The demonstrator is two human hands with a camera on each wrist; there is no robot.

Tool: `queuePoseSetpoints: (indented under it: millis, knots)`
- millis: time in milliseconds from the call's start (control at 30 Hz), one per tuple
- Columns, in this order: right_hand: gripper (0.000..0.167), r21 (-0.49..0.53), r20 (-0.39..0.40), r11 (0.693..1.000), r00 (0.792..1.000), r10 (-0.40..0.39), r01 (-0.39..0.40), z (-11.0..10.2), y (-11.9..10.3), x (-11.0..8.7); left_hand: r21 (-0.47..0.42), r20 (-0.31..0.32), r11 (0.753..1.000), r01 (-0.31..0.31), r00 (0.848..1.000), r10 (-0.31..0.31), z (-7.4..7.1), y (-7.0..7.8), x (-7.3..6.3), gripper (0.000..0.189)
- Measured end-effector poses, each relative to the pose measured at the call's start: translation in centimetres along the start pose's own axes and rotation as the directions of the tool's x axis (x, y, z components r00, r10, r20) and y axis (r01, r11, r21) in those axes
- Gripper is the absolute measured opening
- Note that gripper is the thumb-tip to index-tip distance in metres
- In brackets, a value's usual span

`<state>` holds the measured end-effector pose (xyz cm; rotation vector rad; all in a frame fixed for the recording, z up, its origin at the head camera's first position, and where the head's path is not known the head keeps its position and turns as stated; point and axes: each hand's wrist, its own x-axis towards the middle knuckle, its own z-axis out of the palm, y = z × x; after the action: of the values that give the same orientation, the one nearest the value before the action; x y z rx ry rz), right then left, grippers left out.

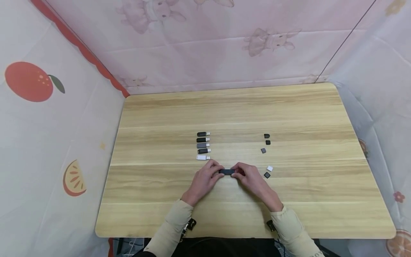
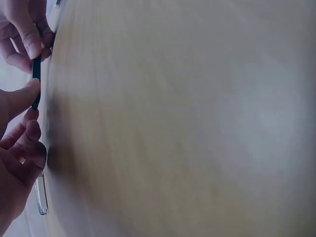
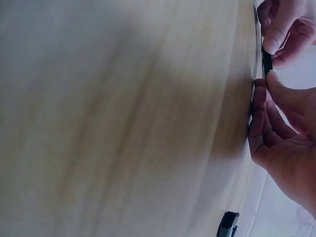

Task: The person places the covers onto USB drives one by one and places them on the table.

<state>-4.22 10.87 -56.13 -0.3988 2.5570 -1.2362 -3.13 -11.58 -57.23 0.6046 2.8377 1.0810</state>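
Between both hands, just above the table, is a dark USB flash drive (image 1: 227, 172), lying crosswise. My left hand (image 1: 204, 180) pinches its left end between thumb and fingers. The right hand (image 1: 252, 178) pinches the other end. In the left wrist view the drive (image 2: 36, 69) shows as a thin dark strip; the fingertips cover both its ends, so I cannot tell whether a cap is on. Beyond the left hand lies a white USB stick (image 1: 202, 157) with its metal plug pointing right. Right of the right hand are a black cap (image 1: 267, 175) and a white cap (image 1: 269, 168).
Above the white stick, a column holds a black-and-silver stick (image 1: 203, 151), a grey stick (image 1: 202, 145) and black sticks (image 1: 202, 139). Farther right lie a grey cap (image 1: 263, 150) and black caps (image 1: 268, 142). The wooden table (image 1: 154, 142) has printed cloth walls around it.
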Motion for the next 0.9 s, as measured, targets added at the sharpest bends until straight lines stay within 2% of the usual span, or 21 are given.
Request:
queuePoseSetpoints:
  millis: [267,400,767,900]
  knots:
    - [0.014,-0.035,-0.043,0.998,0.997,-0.060,0.059,0.26,0.08,-0.05,0.062,-0.002,0.998,-0.010,1.000,0.010,0.19,0.01,-0.02,0.020]
    - [0.017,-0.045,-0.056,0.997,0.996,-0.065,0.062,0.34,0.11,-0.14,0.075,0.009,0.997,-0.009,1.000,0.009,0.19,0.09,-0.01,0.020]
    - [0.019,-0.064,-0.018,0.998,1.000,-0.022,0.021,0.42,-0.30,0.13,0.106,0.011,0.994,-0.016,1.000,0.015,0.32,0.26,0.12,0.018]
    - [0.019,-0.059,0.010,0.998,1.000,0.018,-0.017,0.32,-0.72,0.25,0.122,0.009,0.992,-0.016,1.000,0.015,0.31,0.45,0.09,0.019]
